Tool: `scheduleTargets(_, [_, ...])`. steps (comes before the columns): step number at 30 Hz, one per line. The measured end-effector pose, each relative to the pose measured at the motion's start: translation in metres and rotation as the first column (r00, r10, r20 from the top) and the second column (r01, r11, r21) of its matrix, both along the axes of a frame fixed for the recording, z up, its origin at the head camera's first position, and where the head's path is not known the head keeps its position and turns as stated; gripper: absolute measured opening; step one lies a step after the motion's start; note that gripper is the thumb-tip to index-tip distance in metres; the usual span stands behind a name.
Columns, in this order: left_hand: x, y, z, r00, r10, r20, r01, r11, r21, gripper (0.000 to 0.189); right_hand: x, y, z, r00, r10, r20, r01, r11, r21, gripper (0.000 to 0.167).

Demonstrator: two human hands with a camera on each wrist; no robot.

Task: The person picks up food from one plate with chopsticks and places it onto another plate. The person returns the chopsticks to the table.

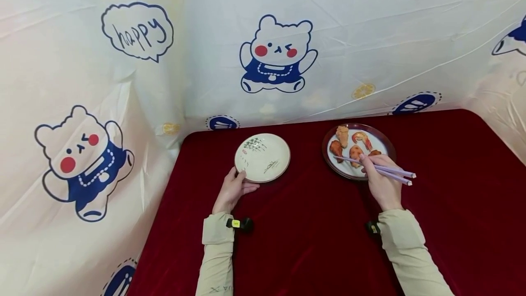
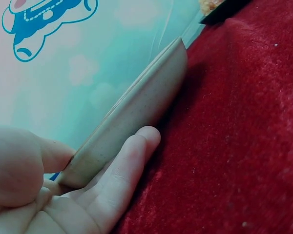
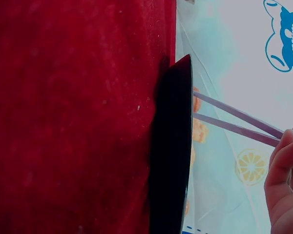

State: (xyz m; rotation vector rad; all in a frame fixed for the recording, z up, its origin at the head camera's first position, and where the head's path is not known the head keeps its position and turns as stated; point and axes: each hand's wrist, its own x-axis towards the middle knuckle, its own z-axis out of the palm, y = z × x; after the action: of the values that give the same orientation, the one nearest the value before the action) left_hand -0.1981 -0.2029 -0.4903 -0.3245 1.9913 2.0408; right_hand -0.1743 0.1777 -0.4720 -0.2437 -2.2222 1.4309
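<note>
My left hand (image 1: 232, 191) grips the near-left rim of a cream plate (image 1: 267, 154) printed with small plants. Its thumb lies at the rim while the fingers reach under the plate, as the left wrist view shows the plate's underside (image 2: 136, 109) tilted over the cloth. Over a dark-rimmed plate (image 1: 390, 146), my right hand (image 1: 384, 186) holds a pair of lilac chopsticks (image 3: 239, 114). Their tips lie over a brown drumstick (image 1: 335, 149) at the plate's left. A shrimp (image 1: 363, 140), a pale fried piece (image 1: 342, 135) and an orange-brown piece (image 1: 355, 153) share that plate.
A dark red velvet cloth (image 1: 304, 241) covers the table under both plates. Behind and to the left hangs a white curtain (image 1: 205, 58) with bear prints and lettering. Dark cloth separates the two plates.
</note>
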Motion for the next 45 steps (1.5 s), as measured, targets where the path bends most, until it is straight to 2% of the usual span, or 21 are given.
scheduleTargets(6, [0.007, 0.002, 0.008, 1.000, -0.008, 0.006, 0.008, 1.000, -0.005, 0.046, 0.003, -0.001, -0.001, 1.000, 0.010, 0.018, -0.010, 1.000, 0.003, 0.033])
scheduleTargets(12, [0.007, 0.002, 0.011, 1.000, -0.007, -0.007, 0.007, 1.000, -0.005, 0.046, 0.001, 0.001, -0.003, 0.999, 0.015, -0.038, -0.016, 0.999, -0.033, 0.029])
scheduleTargets(15, [0.003, 0.002, 0.009, 1.000, -0.008, -0.006, 0.008, 1.000, -0.005, 0.046, 0.000, 0.002, -0.003, 0.997, 0.015, -0.070, -0.019, 0.998, -0.062, 0.026])
scheduleTargets(18, [-0.001, 0.001, 0.000, 1.000, 0.000, -0.004, 0.000, 1.000, -0.003, 0.045, -0.001, 0.003, -0.003, 0.996, 0.016, -0.084, -0.024, 0.995, -0.097, 0.023])
scheduleTargets(23, [-0.004, 0.000, -0.012, 0.999, 0.032, -0.022, -0.032, 0.999, -0.014, 0.041, -0.001, 0.004, -0.003, 0.997, 0.014, -0.079, -0.022, 0.995, -0.101, 0.021])
scheduleTargets(39, [-0.004, -0.002, -0.013, 0.999, 0.035, -0.036, -0.036, 0.999, -0.033, 0.041, 0.003, 0.000, 0.002, 0.989, 0.039, -0.144, -0.055, 0.993, -0.107, 0.020])
scheduleTargets(45, [-0.003, 0.000, -0.013, 0.998, 0.049, -0.036, -0.050, 0.999, -0.020, 0.039, 0.003, 0.001, 0.001, 0.987, 0.038, -0.158, -0.051, 0.996, -0.079, 0.018])
